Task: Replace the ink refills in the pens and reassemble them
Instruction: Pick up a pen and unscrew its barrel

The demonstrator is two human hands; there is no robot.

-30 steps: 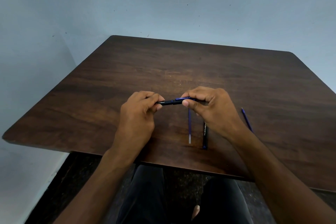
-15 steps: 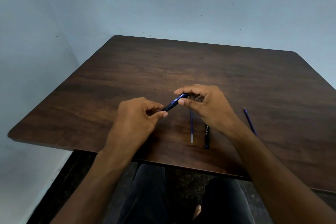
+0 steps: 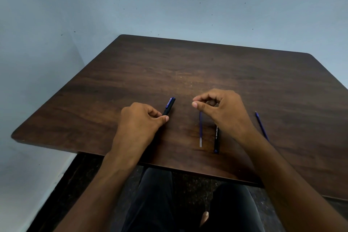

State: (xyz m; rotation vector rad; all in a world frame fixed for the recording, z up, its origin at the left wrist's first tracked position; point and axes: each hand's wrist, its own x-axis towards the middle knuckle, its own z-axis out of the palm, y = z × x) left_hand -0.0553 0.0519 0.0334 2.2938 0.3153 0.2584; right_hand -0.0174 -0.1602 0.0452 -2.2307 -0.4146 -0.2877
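Left hand [image 3: 140, 121] pinching capped pen [image 3: 169, 106]; right hand [image 3: 219, 108] curled, empty, above refill [image 3: 200, 130]. Risk: loose refill rolling off near worktop [image 3: 188, 66] edge if nudged.

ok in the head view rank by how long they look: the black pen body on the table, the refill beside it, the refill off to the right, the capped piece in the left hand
1. black pen body and refill beside it: both partly under the right hand, too close to rank
2. right refill, its near end hidden by the forearm
3. capped piece, partly inside the left hand
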